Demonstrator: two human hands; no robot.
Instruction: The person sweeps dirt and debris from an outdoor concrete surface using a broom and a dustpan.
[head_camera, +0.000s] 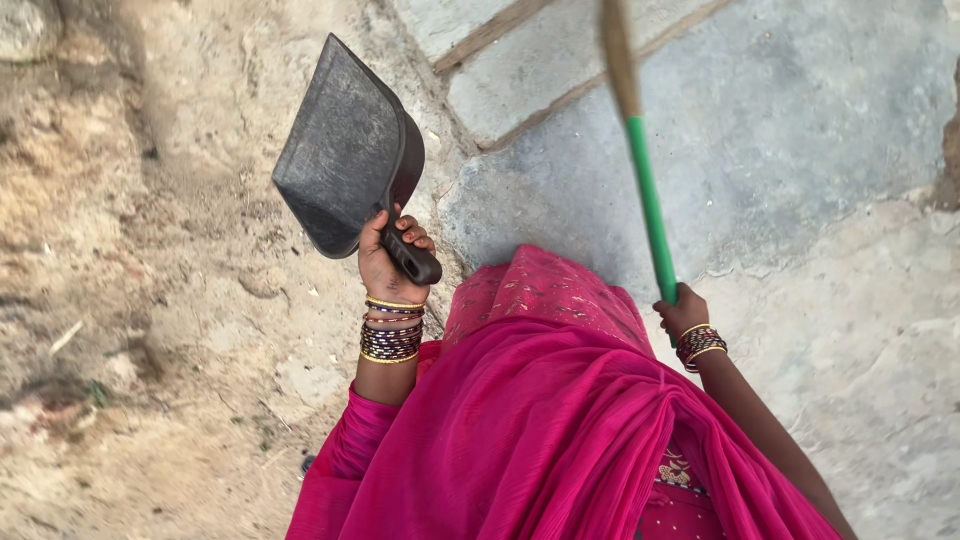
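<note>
Holding a dark grey dustpan up in the left hand, fingers wrapped shut around its black handle, pan tilted toward the upper left of the frame with the scoop mouth facing up and away. Clutching a broom in the right hand at centre right, grip closed round the lower end of the green stick, which runs up to the top edge where the straw-coloured part blurs out of focus. Wearing stacked bangles on the left wrist and a second set on the right, with bright pink cloth filling the lower middle of the frame. Standing over bare sandy ground on the left half and grey stone slabs on the right half, joints between slabs showing at the top. Judging by the pan, nothing gathered yet: inner face looks bare, though possibly some dust sits deep in the scoop where the angle hides it. Both tools lifted clear of the ground, so no sweeping stroke in contact now; scattered bits and a small dark scrap near the lower left of the cloth still lying loose on the dirt.
</note>
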